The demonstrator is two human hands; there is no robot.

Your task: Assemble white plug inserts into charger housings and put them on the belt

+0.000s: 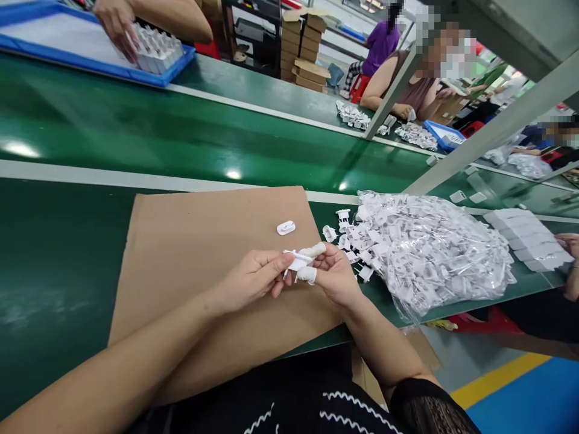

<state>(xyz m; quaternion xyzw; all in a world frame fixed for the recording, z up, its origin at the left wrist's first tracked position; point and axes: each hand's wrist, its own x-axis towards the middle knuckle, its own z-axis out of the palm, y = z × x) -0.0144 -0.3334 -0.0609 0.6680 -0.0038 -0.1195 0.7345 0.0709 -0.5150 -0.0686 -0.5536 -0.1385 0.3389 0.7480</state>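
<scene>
Above the brown cardboard sheet [194,253], both hands meet on one small white plastic part [297,261] with thin prongs pointing down. My left hand [260,274] pinches its left end between thumb and fingers. On the other side, my right hand [332,271], with white covers on thumb and forefinger, grips the right end. A white oval piece [286,228] lies on the cardboard just beyond the hands. Right of the cardboard, loose white parts [344,226] spill beside a large clear plastic bag [434,253] full of similar parts.
White boxes [527,238] are stacked at the right, near another person's hand. Across the green belt [181,138], a person's hand touches white parts in a blue tray [54,45]. A grey metal post [488,126] slants over the right side. More people sit at the back.
</scene>
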